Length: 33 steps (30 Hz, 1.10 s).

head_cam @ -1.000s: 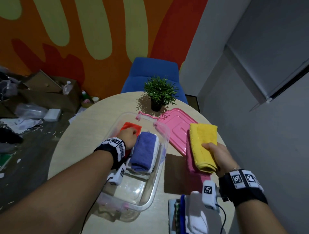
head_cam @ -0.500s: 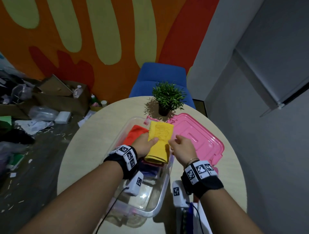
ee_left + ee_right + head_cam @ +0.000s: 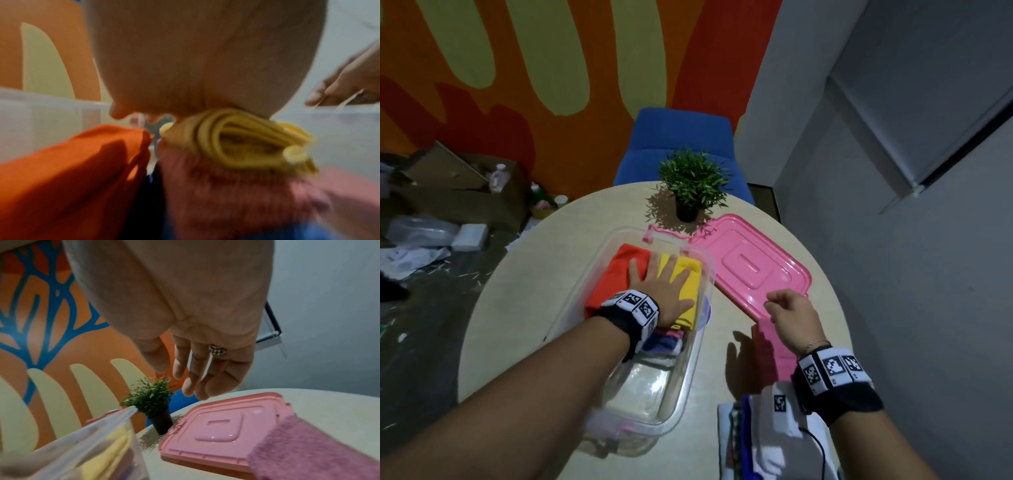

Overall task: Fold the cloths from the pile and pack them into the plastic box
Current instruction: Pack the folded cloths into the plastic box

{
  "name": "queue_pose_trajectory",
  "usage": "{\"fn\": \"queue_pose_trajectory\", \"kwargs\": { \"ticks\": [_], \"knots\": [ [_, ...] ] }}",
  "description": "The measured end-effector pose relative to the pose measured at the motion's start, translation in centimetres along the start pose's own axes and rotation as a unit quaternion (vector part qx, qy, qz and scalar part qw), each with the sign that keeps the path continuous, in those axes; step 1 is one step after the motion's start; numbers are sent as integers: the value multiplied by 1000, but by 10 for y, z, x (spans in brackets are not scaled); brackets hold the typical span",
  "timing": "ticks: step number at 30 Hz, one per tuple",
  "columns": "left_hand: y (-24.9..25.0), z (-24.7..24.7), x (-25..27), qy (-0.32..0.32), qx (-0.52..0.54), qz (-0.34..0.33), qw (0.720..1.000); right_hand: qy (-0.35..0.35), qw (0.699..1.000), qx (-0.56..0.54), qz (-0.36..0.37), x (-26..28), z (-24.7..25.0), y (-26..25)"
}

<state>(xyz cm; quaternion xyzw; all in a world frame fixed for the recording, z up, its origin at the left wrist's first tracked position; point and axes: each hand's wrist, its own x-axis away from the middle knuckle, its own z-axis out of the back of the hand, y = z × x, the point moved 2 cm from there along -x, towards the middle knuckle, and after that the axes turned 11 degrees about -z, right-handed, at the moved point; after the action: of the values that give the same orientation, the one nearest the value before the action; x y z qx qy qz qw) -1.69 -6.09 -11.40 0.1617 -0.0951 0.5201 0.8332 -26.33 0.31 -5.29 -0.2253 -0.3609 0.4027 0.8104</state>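
A clear plastic box (image 3: 681, 394) stands on the round table and holds folded cloths. My left hand (image 3: 664, 274) lies flat with spread fingers, pressing the folded yellow cloth (image 3: 690, 279) down beside the orange cloth (image 3: 616, 274). The left wrist view shows the yellow cloth (image 3: 236, 141) on top of a pink one (image 3: 226, 194), with blue cloth below. My right hand (image 3: 787, 308) hovers over the near edge of the pink lid (image 3: 750, 260), its fingers (image 3: 195, 378) relaxed and holding nothing. A pink cloth (image 3: 770, 356) lies on the table under that hand.
The pile of unfolded cloths (image 3: 739, 442) sits at the table's near right edge. A small potted plant (image 3: 691, 185) stands behind the box, with a blue chair (image 3: 681, 137) beyond it. Boxes and litter cover the floor to the left.
The yellow cloth went from my right hand into the box. My left hand moved off the orange cloth onto it and flattened. My right hand let go and drew back right.
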Motion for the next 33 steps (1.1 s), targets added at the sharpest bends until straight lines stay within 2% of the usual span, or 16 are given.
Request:
{"fn": "queue_pose_trajectory", "kwargs": {
  "ticks": [1, 2, 7, 10, 12, 13, 15, 17, 19, 22, 25, 27, 29, 33],
  "knots": [
    [-6, -14, -2, -43, 27, 18, 999, -2, 1000, 5, -9, -2, 4, 6],
    [-11, -26, -4, -56, 44, 24, 997, -5, 1000, 11, -18, -3, 7, 12],
    [-14, -46, -13, -30, 39, 16, 999, -3, 999, 39, -30, 3, 20, 37],
    [-9, -37, -11, -48, 49, 23, 997, 8, 997, 79, -20, 14, 22, 49],
    [-1, -14, -5, -48, 81, 30, 995, 1, 995, 100, -27, 20, 18, 62],
    [4, 2, -2, -10, 95, 33, 995, -13, 994, 104, -35, 23, 15, 68],
    [15, 33, 6, 127, 106, 32, 986, -35, 992, 112, -45, 27, 7, 79],
    [33, 61, 19, 238, 154, -12, 959, -47, 990, 121, -45, 31, 4, 87],
    [65, 83, 32, 265, 233, -81, 932, -42, 989, 133, -44, 34, 5, 92],
    [124, 95, 46, 191, 263, -145, 934, -7, 989, 137, -55, 37, 14, 101],
    [174, 83, 57, 87, 246, -179, 949, 31, 969, 229, -84, 49, 28, 113],
    [196, 65, 62, 15, 208, -184, 961, 12, 961, 247, -127, 56, 35, 127],
    [208, 37, 66, -49, 195, -149, 968, -30, 955, 239, -173, 63, 35, 142],
    [204, -31, 68, -153, 273, -27, 949, -94, 947, 194, -240, 70, 24, 174]
  ]
}}
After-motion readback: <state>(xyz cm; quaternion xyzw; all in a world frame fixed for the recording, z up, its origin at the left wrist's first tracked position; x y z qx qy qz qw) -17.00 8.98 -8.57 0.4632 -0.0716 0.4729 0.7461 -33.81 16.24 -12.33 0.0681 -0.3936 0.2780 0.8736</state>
